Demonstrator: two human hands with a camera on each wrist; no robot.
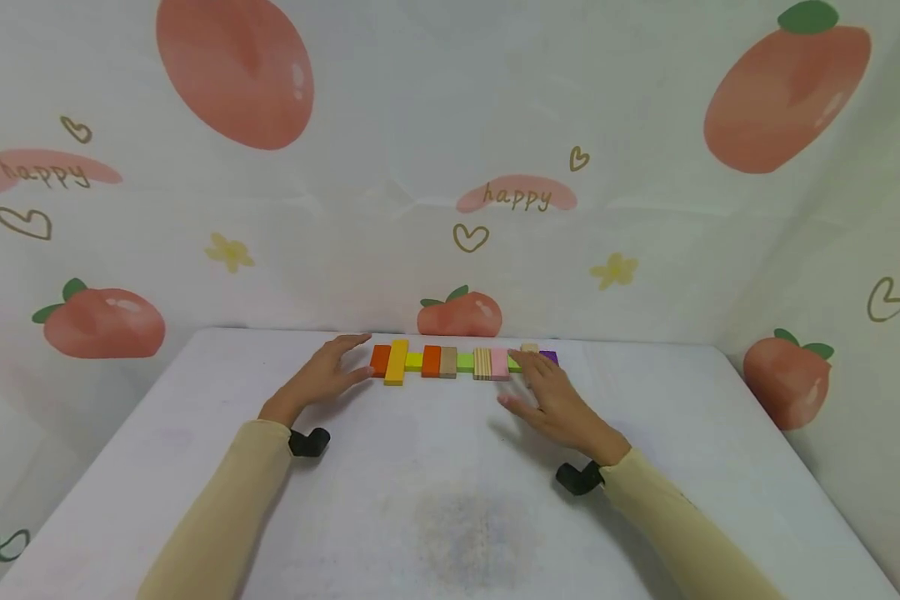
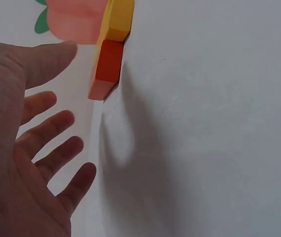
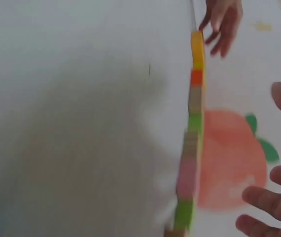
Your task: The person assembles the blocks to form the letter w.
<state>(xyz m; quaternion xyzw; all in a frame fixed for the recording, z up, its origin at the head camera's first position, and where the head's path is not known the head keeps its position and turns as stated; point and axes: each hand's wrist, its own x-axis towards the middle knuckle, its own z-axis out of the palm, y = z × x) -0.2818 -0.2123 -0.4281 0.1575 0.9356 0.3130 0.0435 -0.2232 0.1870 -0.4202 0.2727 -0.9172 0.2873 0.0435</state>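
Observation:
A row of several coloured blocks runs across the far part of the table. From the left come an orange-red block (image 1: 380,361), a longer yellow block (image 1: 396,364), a yellow-green block (image 1: 414,362), another orange-red block (image 1: 431,362), a tan block (image 1: 448,363), a green block (image 1: 465,362), a striped block (image 1: 482,364) and a pink block (image 1: 499,365). My left hand (image 1: 318,375), fingers extended, is beside the left end and holds nothing. Spread and empty, my right hand (image 1: 558,408) hovers near the right end, partly hiding a pale block (image 1: 529,347) and a purple block (image 1: 550,357).
The white table (image 1: 345,517) meets a fabric backdrop (image 1: 390,167) printed with peaches, hearts and flowers just behind the row. Black wrist straps with small camera mounts sit at both cuffs. The right wrist view is blurred.

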